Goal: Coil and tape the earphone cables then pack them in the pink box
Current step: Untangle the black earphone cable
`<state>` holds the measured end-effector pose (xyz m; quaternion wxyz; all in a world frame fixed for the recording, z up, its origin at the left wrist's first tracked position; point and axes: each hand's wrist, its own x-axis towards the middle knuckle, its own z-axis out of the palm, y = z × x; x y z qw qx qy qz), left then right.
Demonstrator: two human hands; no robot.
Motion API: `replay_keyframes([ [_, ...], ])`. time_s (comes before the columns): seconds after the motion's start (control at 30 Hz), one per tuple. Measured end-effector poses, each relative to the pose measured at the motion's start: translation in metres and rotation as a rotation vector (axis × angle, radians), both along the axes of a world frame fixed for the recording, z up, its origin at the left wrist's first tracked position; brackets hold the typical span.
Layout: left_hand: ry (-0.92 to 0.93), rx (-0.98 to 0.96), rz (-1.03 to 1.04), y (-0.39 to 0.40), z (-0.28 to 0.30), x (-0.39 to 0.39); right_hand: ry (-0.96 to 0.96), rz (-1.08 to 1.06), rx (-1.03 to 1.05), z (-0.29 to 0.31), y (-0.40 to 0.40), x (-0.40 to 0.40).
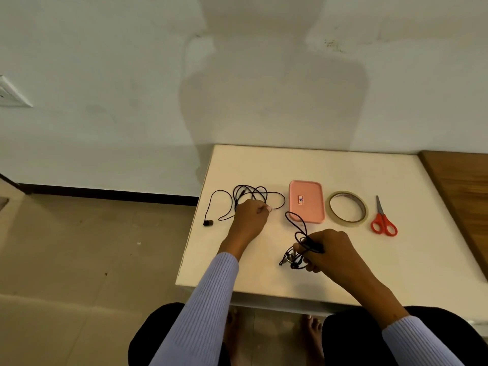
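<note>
Two black earphone cables lie on a white table (369, 260). The loose cable (253, 194) sprawls in loops at the table's left, with one earbud (208, 222) hanging past the edge. My left hand (250, 215) pinches this cable near its middle. My right hand (330, 253) grips the second earphone cable (298, 233), bunched in loose loops, one loop reaching up to the pink box. The pink box (306, 200) sits shut in the middle of the table.
A roll of clear tape (346, 208) lies flat right of the box, and red-handled scissors (383, 220) lie further right. A wooden surface (462, 194) adjoins the table's right edge. The wall stands right behind the table; tiled floor lies to the left.
</note>
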<state>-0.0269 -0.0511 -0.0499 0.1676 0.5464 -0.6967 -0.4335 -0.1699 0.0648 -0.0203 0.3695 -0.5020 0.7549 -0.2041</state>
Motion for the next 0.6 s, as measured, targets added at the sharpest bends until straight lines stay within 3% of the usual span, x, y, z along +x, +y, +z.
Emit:
replay_keyframes([
  [0.17,0.149,-0.003,0.056,0.028,0.023,0.001,-0.021,-0.038,-0.013,0.005,0.001,0.002],
  [0.27,0.220,0.037,0.092,0.053,0.039,0.010,-0.132,-0.093,-0.014,0.011,0.005,0.005],
  [0.4,0.119,0.124,0.002,0.083,0.048,0.017,-0.331,-0.158,-0.019,0.018,0.014,0.010],
  [0.6,0.151,-0.004,0.033,0.098,0.044,0.019,-0.523,-0.225,-0.023,0.024,0.023,0.017],
])
